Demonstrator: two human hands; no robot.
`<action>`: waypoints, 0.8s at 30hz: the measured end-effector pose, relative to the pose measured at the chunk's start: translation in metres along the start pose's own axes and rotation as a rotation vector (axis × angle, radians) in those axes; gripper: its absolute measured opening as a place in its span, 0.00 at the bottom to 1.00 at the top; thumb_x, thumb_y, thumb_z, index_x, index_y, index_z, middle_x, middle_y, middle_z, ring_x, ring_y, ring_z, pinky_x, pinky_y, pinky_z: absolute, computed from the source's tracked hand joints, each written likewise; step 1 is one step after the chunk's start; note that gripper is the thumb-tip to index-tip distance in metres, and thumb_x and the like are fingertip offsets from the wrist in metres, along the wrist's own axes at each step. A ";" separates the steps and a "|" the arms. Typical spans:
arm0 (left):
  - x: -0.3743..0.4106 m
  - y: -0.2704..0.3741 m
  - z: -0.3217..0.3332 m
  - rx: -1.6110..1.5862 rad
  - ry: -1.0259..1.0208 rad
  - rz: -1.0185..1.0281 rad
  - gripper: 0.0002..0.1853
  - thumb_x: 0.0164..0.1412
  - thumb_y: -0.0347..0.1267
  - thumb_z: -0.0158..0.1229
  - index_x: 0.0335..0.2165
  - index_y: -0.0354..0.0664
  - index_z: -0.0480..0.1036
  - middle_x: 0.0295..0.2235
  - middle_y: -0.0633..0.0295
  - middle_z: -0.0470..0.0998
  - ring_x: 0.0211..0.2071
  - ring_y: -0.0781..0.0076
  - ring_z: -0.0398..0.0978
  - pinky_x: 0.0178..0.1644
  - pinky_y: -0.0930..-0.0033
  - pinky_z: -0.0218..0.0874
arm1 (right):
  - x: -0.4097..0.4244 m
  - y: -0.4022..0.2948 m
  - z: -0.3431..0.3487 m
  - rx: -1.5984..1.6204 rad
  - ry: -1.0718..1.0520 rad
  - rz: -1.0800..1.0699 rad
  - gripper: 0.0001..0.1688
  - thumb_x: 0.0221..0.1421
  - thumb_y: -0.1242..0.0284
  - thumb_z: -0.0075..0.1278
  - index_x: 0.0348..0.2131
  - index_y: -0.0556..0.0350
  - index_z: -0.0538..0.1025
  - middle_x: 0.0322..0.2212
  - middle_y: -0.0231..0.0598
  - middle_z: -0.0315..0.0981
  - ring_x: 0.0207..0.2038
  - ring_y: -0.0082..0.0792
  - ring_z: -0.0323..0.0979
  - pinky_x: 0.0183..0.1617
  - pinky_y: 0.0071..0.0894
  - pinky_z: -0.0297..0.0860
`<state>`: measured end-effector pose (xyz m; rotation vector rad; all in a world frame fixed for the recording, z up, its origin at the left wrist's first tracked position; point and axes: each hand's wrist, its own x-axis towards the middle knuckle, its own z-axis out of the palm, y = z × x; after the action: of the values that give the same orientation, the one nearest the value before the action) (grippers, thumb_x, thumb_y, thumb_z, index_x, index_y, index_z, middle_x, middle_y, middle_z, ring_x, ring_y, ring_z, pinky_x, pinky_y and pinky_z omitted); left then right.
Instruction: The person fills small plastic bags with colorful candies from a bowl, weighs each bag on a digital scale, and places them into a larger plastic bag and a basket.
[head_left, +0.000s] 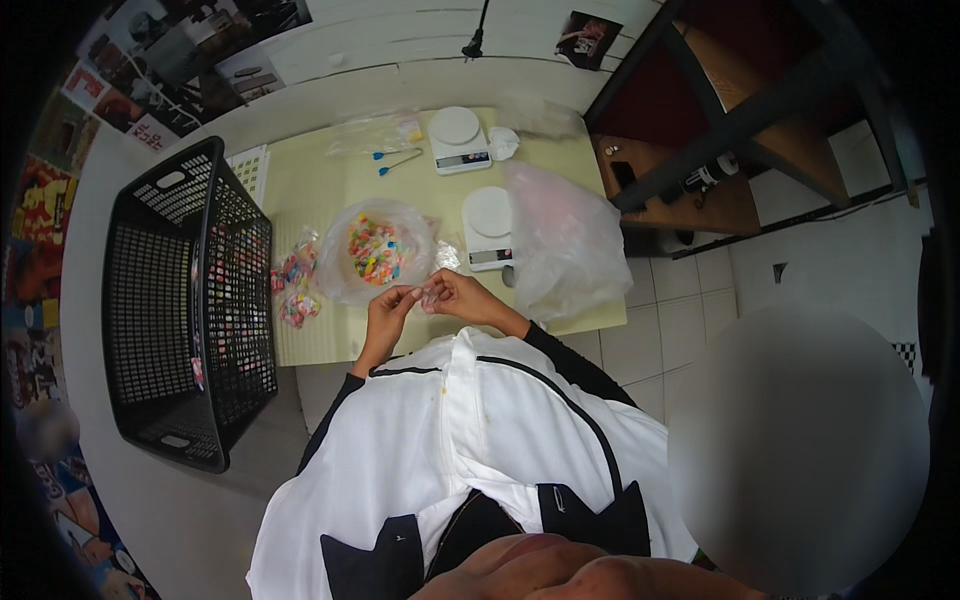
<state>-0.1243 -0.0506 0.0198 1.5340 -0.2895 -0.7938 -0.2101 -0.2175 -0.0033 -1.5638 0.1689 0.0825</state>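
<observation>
My left hand (388, 318) and my right hand (466, 298) meet at the near side of the table, both pinching a small clear plastic bag (430, 297) between their fingertips. Just beyond them a large translucent bag (335, 264) lies open, full of colourful candies (375, 251). Small filled candy bags (299, 307) lie to its left. To its right are crinkled clear plastic bags (448, 256) and a white digital scale (487, 214). What the bag in my hands contains is too small to tell.
A black plastic basket (154, 330) with candy packs stands at the left. A big translucent bag (566, 247) fills the table's right side. Farther back are a second scale (454, 126), blue-tipped tongs (400, 160) and flat plastic bags (367, 135). Shelves (675, 202) stand right.
</observation>
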 end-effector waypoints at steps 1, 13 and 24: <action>0.001 0.002 0.000 -0.016 -0.015 -0.001 0.08 0.58 0.30 0.57 0.33 0.35 0.75 0.27 0.67 0.77 0.29 0.82 0.70 0.37 0.78 0.62 | -0.001 0.001 0.002 0.021 0.021 -0.002 0.16 0.50 0.75 0.56 0.39 0.61 0.69 0.29 0.34 0.72 0.34 0.23 0.71 0.39 0.23 0.68; 0.029 0.017 -0.013 -0.036 -0.175 0.077 0.06 0.57 0.29 0.58 0.31 0.36 0.76 0.28 0.68 0.75 0.30 0.82 0.70 0.38 0.79 0.61 | 0.002 -0.012 0.021 -0.092 0.219 0.082 0.14 0.55 0.71 0.52 0.39 0.61 0.71 0.26 0.27 0.65 0.29 0.18 0.63 0.35 0.21 0.64; 0.052 0.030 -0.024 0.117 -0.343 0.079 0.07 0.56 0.28 0.58 0.33 0.37 0.77 0.30 0.67 0.76 0.33 0.80 0.70 0.42 0.76 0.61 | -0.006 -0.026 0.038 0.100 0.478 0.024 0.12 0.54 0.69 0.54 0.34 0.62 0.74 0.25 0.34 0.74 0.26 0.21 0.70 0.34 0.23 0.67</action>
<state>-0.0633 -0.0686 0.0306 1.4802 -0.6553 -0.9902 -0.2100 -0.1797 0.0228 -1.4593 0.5583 -0.2805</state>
